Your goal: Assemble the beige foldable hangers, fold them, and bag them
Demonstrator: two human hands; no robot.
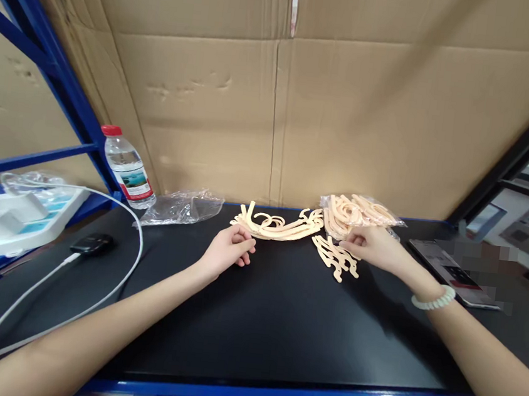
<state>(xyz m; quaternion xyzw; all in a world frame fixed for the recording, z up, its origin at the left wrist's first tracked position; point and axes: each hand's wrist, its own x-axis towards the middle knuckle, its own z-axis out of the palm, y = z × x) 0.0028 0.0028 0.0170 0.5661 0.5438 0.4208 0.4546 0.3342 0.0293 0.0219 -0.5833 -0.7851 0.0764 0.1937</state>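
Beige plastic hook pieces are lying in a loose heap mid-surface, with more in a clear bag behind. Right hand is pinching at the top of a small pile. Left hand is resting curled beside the heap, nothing showing in it. Pieces are looking thin, light, stiff and snag-prone. Best taking one by its straight stem and lifting it clear of its neighbours.
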